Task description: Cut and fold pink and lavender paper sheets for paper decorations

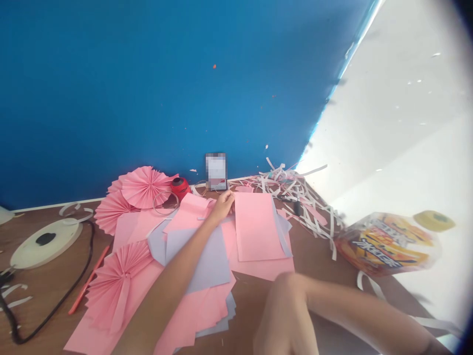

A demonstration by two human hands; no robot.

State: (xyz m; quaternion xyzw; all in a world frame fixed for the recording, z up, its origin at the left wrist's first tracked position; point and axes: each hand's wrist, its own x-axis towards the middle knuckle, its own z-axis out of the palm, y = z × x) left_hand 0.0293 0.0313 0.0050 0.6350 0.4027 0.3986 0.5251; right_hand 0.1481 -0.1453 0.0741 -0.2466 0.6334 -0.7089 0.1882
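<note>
My left hand [222, 204] reaches far forward, and its fingers are pressed together on the top left corner of a pink paper sheet [256, 229]. That sheet lies on top of a spread of pink and pale lilac sheets [207, 261] on the brown floor. My right hand [284, 315] hangs bent at the wrist near the bottom edge, just off the front of the spread. It is blurred, and its fingers are cut off by the frame.
Folded pink paper fans [146, 186] lean at the blue wall, and another fan [118, 283] lies front left. A red round thing [180, 186] sits by the wall. White paper strips [295, 190], a snack bag [384, 244], a white round device [46, 241] with a black cable, and a red stick [88, 281] are around.
</note>
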